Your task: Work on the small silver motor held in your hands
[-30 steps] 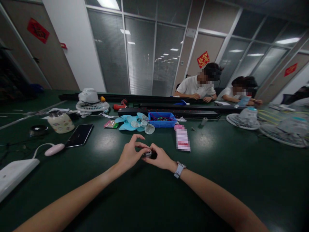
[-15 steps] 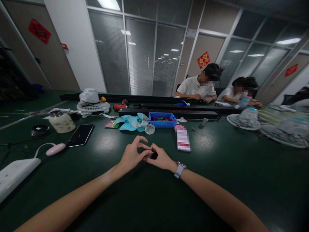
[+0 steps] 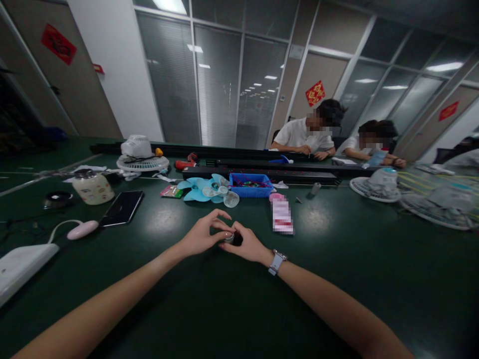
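In front of me, low over the green table, a small silvery round metal part (image 3: 229,240) sits between my two hands. My left hand (image 3: 202,235) pinches it from the left with thumb and a fingertip, its index finger arched above. From the other side my right hand (image 3: 251,244) curls its thumb and forefinger around it. Fingers cover most of the part, so its exact kind cannot be made out. Beyond my hands lie light-blue fan blades (image 3: 202,188) with clear round pieces, and a blue bin (image 3: 251,188) of wires and small parts.
A pink-and-white packet (image 3: 282,214) lies right of the bin, near a small metal cylinder (image 3: 315,188). Leftward are a phone (image 3: 122,208), a patterned jar (image 3: 93,187) and a white power strip (image 3: 26,267). Fan parts (image 3: 376,184) stand at right; two people sit across the table.
My left thumb has shifted slightly on the metal part, and more of its silvery side shows. Both hands stay in nearly the same place.
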Available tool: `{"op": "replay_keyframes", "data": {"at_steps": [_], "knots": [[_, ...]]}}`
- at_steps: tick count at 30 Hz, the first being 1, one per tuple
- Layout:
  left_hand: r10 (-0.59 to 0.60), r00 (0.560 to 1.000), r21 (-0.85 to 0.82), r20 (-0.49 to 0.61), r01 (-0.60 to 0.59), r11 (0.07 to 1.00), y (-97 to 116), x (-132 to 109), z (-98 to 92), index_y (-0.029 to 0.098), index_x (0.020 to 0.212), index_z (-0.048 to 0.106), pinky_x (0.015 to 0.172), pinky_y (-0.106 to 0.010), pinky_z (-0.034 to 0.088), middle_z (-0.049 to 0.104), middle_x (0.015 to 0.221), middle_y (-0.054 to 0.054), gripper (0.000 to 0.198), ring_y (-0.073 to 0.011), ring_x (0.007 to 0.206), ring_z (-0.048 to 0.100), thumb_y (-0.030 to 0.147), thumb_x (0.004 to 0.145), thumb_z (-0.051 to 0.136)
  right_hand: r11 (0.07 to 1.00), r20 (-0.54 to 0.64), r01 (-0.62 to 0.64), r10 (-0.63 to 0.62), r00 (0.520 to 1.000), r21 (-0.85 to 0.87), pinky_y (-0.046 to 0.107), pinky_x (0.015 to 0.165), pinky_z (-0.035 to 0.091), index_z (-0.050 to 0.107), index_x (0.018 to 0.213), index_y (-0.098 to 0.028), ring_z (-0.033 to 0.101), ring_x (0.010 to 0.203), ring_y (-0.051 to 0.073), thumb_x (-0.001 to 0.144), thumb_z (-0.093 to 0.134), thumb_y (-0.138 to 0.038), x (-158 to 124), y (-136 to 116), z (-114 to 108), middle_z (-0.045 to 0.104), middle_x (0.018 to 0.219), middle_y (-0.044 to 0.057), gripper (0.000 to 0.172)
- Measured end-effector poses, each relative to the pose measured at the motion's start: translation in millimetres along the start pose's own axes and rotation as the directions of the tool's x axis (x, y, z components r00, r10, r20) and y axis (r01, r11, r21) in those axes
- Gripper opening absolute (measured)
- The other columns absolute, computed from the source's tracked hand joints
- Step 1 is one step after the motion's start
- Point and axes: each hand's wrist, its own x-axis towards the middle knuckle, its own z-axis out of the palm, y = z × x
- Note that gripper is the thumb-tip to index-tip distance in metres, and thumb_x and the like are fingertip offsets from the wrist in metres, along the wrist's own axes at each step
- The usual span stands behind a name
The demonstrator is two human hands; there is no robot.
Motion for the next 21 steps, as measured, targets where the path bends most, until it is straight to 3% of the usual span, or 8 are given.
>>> {"op": "replay_keyframes", "data": {"at_steps": [6, 12, 21], "knots": [[-0.057, 0.991, -0.169, 0.118, 0.076, 0.983, -1.1, 2.7, -5.5, 0.018, 0.117, 0.046, 0.087, -0.04, 0.054, 0.074, 0.105, -0.012, 0.048, -0.025, 0.104, 0.069, 0.021, 0.077, 0.072, 1.0, 0.005, -0.007, 0.007, 1.0, 0.002, 0.026, 0.063, 0.039, 0.048, 0.089, -0.021, 0.053, 0.073, 0.015, 0.077, 0.072, -0.043, 0.2, 0.7, -0.5, 0.057, 0.084, -0.001, 0.036], [-0.065, 0.997, -0.106, 0.035, 0.068, 0.992, -4.8, 2.7, -5.7, 0.017, 0.111, 0.049, 0.084, -0.041, 0.054, 0.077, 0.092, -0.007, 0.049, -0.024, 0.09, 0.073, 0.022, 0.071, 0.077, 1.0, 0.005, -0.018, 0.018, 1.0, 0.003, 0.026, 0.063, 0.039, 0.049, 0.088, -0.021, 0.053, 0.073, 0.014, 0.076, 0.072, -0.046, 0.2, 1.7, -0.4, 0.058, 0.083, -0.002, 0.036], [-0.007, 0.999, 0.042, -0.037, 0.009, 0.999, -1.5, 0.1, -3.7, 0.019, 0.109, 0.051, 0.084, -0.039, 0.053, 0.074, 0.08, -0.002, 0.047, -0.0232, 0.087, 0.072, 0.024, 0.07, 0.077, 0.999, 0.003, -0.023, 0.023, 1.0, 0.045, 0.026, 0.065, 0.041, 0.048, 0.086, -0.021, 0.056, 0.073, 0.015, 0.077, 0.072, -0.04, 0.1, -2.3, -0.4, 0.059, 0.082, -0.002, 0.032]]}}
